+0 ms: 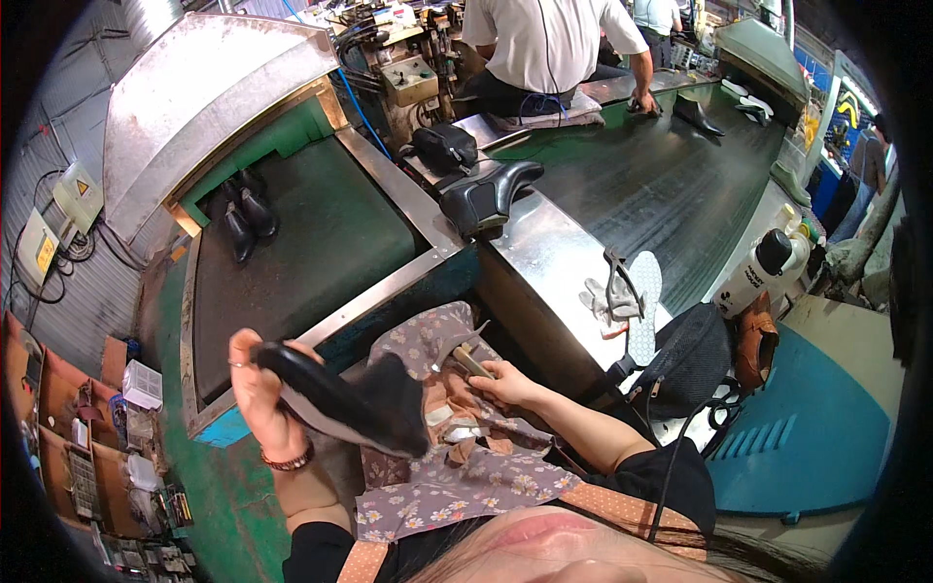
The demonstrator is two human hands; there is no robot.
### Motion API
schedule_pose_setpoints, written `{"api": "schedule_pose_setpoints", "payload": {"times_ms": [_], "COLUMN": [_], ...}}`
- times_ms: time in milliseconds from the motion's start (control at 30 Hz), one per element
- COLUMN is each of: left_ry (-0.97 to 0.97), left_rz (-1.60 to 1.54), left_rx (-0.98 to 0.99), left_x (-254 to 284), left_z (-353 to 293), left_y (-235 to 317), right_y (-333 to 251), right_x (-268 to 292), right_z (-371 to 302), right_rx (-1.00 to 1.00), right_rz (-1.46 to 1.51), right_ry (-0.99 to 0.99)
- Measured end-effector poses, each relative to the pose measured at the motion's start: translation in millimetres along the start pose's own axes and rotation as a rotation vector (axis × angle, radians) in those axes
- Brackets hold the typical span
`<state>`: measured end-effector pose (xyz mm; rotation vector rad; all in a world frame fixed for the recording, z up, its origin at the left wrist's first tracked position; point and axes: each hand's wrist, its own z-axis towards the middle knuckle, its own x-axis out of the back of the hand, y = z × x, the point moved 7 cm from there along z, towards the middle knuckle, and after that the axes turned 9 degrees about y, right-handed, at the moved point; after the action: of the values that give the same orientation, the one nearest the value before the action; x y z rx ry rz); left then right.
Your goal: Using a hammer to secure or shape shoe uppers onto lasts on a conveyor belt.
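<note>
A black boot (335, 389) is tilted in front of me, its toe up and to the left and its pale underside partly showing. My left hand (260, 413) is closed around the toe end of the boot. My right hand (505, 385) grips a short light-brown handle, like wood (472, 362); what is at its far end cannot be made out. The two hands are apart. Below them a flowered apron (457, 496) covers my lap, with brown and whitish scraps (462, 428) on it.
Black shoes (248, 219) rest on the left conveyor belt (311, 243). Another black boot (489, 199) lies on the metal ledge, with gloves (607, 301) and a patterned sole (644, 301) further along. A co-worker (549, 49) sits by the far belt. Right: black bag (680, 360), brown shoe (755, 340).
</note>
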<state>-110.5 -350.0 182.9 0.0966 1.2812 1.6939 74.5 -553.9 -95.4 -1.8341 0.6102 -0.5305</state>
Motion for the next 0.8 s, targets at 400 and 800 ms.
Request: {"api": "schedule_pose_setpoints", "payload": {"times_ms": [400, 800], "left_ry": [-0.169, -0.154], "left_rz": [-0.717, -0.222], "left_rx": [0.567, 1.080], "left_x": [30, 44], "left_z": [-11, -50], "left_y": [-195, -297], "right_y": [1, 65], "right_x": [-81, -34], "right_z": [-34, -28], "right_rx": [0.107, 0.171], "right_rz": [0.573, 0.073], "right_ry": [-0.311, 0.222]}}
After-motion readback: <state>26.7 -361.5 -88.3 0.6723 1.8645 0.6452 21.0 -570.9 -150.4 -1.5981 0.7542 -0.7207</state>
